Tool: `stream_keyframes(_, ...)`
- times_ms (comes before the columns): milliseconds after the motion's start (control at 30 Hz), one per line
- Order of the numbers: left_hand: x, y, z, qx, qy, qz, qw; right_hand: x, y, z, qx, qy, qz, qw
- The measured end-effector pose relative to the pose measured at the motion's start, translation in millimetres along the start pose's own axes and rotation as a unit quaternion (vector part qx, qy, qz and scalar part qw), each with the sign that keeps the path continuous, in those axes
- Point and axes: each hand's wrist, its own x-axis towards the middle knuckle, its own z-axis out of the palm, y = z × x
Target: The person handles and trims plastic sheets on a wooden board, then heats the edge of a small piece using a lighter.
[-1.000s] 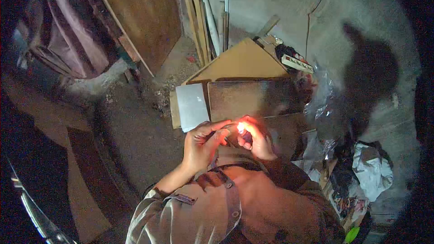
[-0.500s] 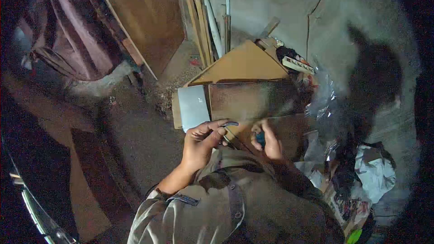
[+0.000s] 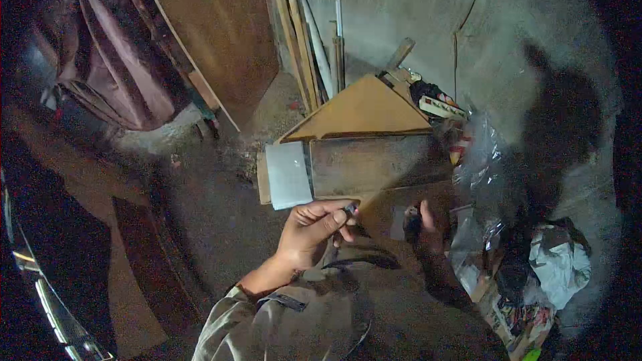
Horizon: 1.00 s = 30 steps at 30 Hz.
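My left hand (image 3: pixel 317 230) pinches a small dark piece (image 3: pixel 350 209) between thumb and fingertips, with a faint reddish spot at its end. To the right, in shadow, my right hand (image 3: pixel 424 227) is closed around a small dark object that I cannot make out, its thumb pointing up. The two hands are apart. Beyond them lies brown cardboard (image 3: pixel 374 160), with a pale white sheet (image 3: pixel 289 174) on its left part, just above my left hand.
Wooden sticks (image 3: pixel 297 33) and a brown board (image 3: pixel 214 33) lean at the back. A power strip (image 3: pixel 441 107) lies right of the cardboard. Clear plastic (image 3: pixel 478 154) and a white bag (image 3: pixel 560 264) are at the right. A draped cloth (image 3: pixel 124 60) hangs at the left.
The bright red-orange glow at my right hand has gone out. My right hand has moved right, away from my left, and into shadow. The dark piece stays in my left hand.
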Motion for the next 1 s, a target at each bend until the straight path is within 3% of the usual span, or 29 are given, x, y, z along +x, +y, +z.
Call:
stream_keyframes(133, -2, -1, 8, 0.000, -0.057, 0.008, 0.998, -6, -9, -2, -0.050, -0.034, -0.042, 0.997)
stream_keyframes(233, -3, 4, 14, 0.041, -0.053, -0.012, 0.998, 0, -3, -2, 0.023, 0.050, 0.009, 0.998)
stream_keyframes(333, -5, 7, 19, 0.033, -0.057, -0.028, 0.997, -4, -9, -7, -0.085, 0.046, -0.012, 0.995)
stream_keyframes(367, -5, 8, 20, 0.034, -0.056, -0.028, 0.997, 7, -1, -24, -0.011, -0.049, -0.001, 0.999)
stream_keyframes(433, -6, 9, 20, 0.046, -0.055, -0.026, 0.997, 22, 22, -36, 0.065, -0.143, 0.012, 0.987)
stream_keyframes(467, -7, 9, 21, 0.047, -0.054, -0.027, 0.997, 28, 34, -38, 0.072, -0.010, 0.042, 0.996)
stream_keyframes(533, -6, 8, 21, 0.038, -0.054, -0.029, 0.997, 50, 73, -53, 0.077, 0.124, 0.072, 0.987)
stream_keyframes(567, -6, 9, 21, 0.038, -0.055, -0.029, 0.997, 67, 100, -74, -0.032, 0.173, -0.038, 0.984)
stream_keyframes(633, -6, 9, 23, 0.038, -0.053, -0.031, 0.997, 58, 87, -71, -0.142, 0.219, -0.147, 0.954)
stream_keyframes(700, -4, 8, 25, 0.031, -0.051, -0.035, 0.998, 7, 7, -20, -0.038, 0.047, 0.009, 0.998)
stream_keyframes(733, -3, 8, 25, 0.023, -0.050, -0.038, 0.998, 14, 14, -29, -0.040, 0.047, 0.009, 0.998)
stream_keyframes(800, -2, 5, 25, 0.011, -0.051, -0.038, 0.998, 30, 27, -47, 0.165, -0.120, 0.084, 0.975)
stream_keyframes(833, -1, 4, 25, 0.000, -0.052, -0.039, 0.998, 28, 26, -46, 0.165, -0.121, 0.084, 0.975)
stream_keyframes(900, -1, 3, 28, 0.004, -0.041, -0.037, 0.998, 18, 22, -39, -0.074, 0.044, -0.045, 0.995)
stream_keyframes(1000, -1, 3, 29, 0.020, -0.029, -0.035, 0.999, 29, 46, -63, -0.046, 0.041, -0.031, 0.998)
